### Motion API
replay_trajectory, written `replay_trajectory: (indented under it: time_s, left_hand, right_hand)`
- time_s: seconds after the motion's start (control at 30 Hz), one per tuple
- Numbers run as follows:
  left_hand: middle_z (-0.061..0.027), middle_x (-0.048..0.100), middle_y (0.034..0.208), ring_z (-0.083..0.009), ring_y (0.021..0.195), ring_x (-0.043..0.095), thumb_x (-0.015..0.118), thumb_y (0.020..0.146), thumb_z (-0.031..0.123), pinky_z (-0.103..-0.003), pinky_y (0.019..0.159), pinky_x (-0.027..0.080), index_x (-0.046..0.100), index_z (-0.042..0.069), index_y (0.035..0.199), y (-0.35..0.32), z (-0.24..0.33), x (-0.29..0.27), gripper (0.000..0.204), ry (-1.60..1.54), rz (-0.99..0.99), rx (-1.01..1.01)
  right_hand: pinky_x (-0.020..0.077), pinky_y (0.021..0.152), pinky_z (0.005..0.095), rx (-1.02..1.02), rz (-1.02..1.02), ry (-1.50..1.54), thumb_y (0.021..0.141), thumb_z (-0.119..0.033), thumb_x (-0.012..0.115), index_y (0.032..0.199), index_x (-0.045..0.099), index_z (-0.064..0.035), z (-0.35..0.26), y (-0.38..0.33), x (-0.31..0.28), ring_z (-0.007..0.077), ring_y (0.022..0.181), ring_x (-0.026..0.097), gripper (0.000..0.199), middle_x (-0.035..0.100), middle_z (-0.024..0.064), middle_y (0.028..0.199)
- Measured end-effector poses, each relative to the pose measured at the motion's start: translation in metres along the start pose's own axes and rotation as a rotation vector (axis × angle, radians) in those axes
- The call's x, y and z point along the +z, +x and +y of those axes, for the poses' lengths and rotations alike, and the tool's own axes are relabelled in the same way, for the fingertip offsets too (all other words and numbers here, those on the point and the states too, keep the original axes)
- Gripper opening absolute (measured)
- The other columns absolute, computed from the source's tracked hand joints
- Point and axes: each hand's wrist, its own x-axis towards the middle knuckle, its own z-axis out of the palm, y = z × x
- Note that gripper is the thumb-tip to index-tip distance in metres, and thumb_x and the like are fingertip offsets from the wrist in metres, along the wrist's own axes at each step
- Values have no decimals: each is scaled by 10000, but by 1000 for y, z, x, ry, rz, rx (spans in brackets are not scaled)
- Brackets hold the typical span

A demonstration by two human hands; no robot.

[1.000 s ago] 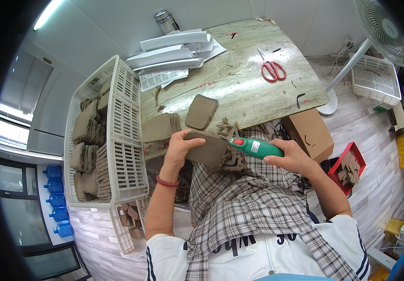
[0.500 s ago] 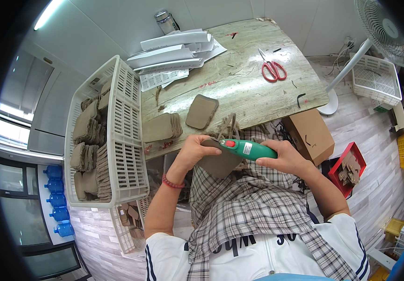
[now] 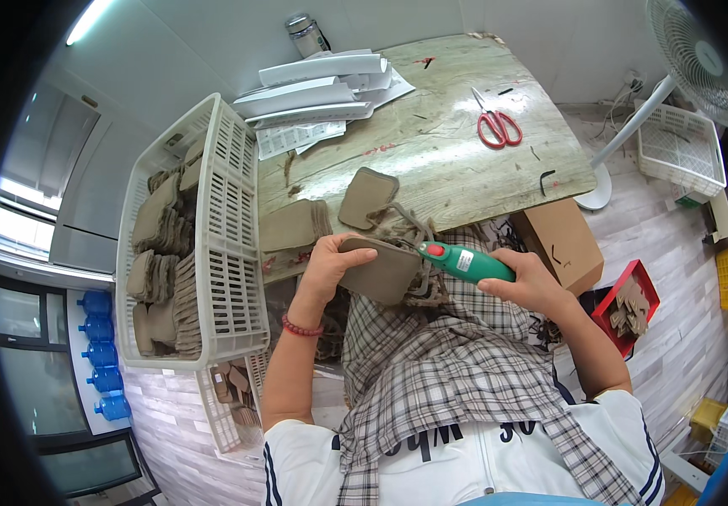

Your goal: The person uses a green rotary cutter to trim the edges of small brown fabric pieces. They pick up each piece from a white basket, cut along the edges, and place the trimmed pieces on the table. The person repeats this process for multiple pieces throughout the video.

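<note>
While the left hand (image 3: pixel 328 266) is gripping a brown cardboard piece (image 3: pixel 381 271), the right hand (image 3: pixel 530 282) is clamping a green rotary tool (image 3: pixel 467 262) against its edge.

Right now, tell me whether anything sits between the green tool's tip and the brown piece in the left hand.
Nothing visible does. The left hand holds the brown piece over the lap, and the green tool in the right hand meets its edge directly. Loose brown trimmings hang just below the contact, not between them.
</note>
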Motion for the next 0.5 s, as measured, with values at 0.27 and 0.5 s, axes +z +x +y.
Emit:
replay_trajectory:
  time_s: [0.27, 0.5]
  left_hand:
    - [-67, 708, 862, -110, 723, 658, 731, 793, 45, -245, 672, 536, 687, -21, 961, 2, -4, 6, 186, 35, 13, -6]
    - [-63, 703, 851, -109, 721, 653, 720, 799, 40, -242, 667, 532, 685, -21, 938, 2, -6, 17, 156, 51, -25, -32]
  right_hand:
    - [510, 671, 340, -94, 23, -87, 795, -352, 747, 1079, 621, 16, -1, -7, 5, 223, 732, 654, 482, 653, 143, 819]
    - [519, 671, 346, -145, 45, -82, 804, -360, 733, 1076, 624, 8, 2, -3, 12, 241, 734, 670, 470, 668, 151, 830]
